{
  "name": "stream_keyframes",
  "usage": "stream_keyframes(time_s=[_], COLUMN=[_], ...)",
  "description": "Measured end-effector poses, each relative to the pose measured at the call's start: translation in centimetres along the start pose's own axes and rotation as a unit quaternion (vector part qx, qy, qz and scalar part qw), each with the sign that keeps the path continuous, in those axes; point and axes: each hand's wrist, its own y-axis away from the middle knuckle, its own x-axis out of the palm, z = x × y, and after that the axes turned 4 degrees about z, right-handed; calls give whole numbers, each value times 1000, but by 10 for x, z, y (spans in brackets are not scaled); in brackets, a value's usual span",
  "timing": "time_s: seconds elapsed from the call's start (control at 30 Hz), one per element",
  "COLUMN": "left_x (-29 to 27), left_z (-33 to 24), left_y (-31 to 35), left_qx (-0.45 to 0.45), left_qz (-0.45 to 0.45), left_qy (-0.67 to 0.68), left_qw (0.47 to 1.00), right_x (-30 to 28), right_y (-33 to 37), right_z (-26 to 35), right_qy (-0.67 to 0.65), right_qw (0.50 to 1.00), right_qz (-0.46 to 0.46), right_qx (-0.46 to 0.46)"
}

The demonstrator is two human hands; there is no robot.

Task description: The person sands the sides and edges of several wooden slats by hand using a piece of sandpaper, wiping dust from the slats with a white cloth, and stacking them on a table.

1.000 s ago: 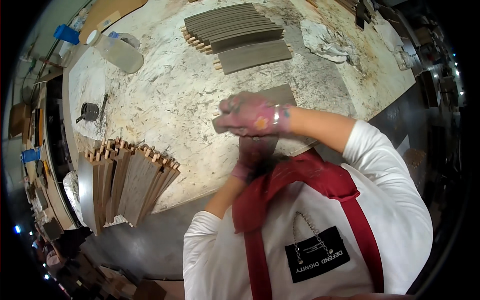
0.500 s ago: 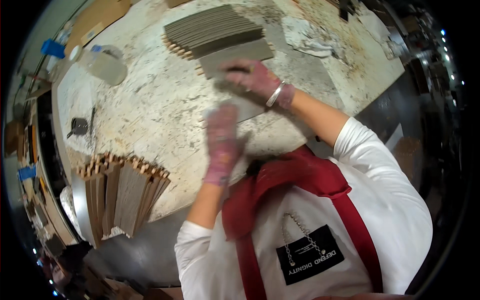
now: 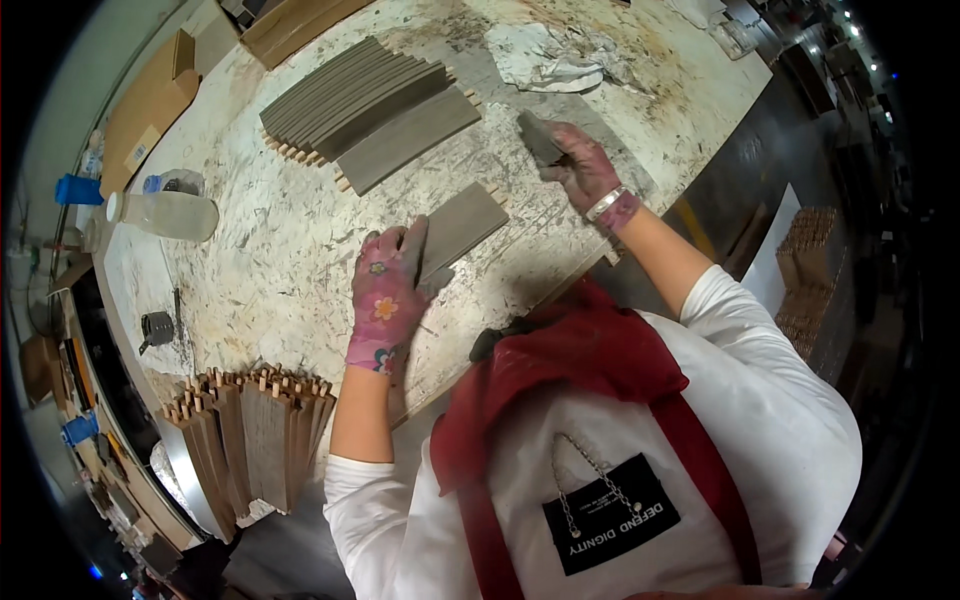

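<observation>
In a pink flowered glove with dark fingertips, my left hand (image 3: 387, 290) grips the left end of a short grey wooden board (image 3: 463, 230) lying on the worktable. Its fingers lie at the far edge and its thumb at the near edge. Light wooden dowels stick out of the board's right end. My right hand (image 3: 585, 172), gloved alike, is off the board to the right, its fingers closed around a dark grey pad (image 3: 542, 138). Just beyond, a row of similar grey boards (image 3: 350, 95) leans together, one board (image 3: 410, 138) lying flat in front.
More doweled boards (image 3: 250, 440) stand bundled at the table's near left corner. A jug of pale liquid (image 3: 165, 215) lies at the left, near a small black object (image 3: 157, 328). Crumpled white cloth (image 3: 545, 58) lies at the far right. Cardboard boxes (image 3: 155, 95) line the far left edge.
My right hand has moved right, away from the flat board at the row. My left hand has shifted left and down, onto the near board's left end. The view has turned slightly.
</observation>
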Motion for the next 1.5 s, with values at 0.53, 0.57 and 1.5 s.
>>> stream_keyframes(time_s=[0.53, 0.57, 1.5], left_x=[24, 23, -4], left_z=[-17, -17, 15], left_y=[17, 18, 2], left_qx=[-55, -67, -75], left_qz=[-52, -37, -86], left_qy=[-32, -14, -89], left_qw=[997, 997, 989], right_x=[59, 55, 55], right_y=[49, 60, -5], right_z=[3, 14, 2], right_qy=[541, 571, -320], right_qw=[820, 800, 891], right_qz=[130, 164, 198], right_qx=[-135, -81, 255])
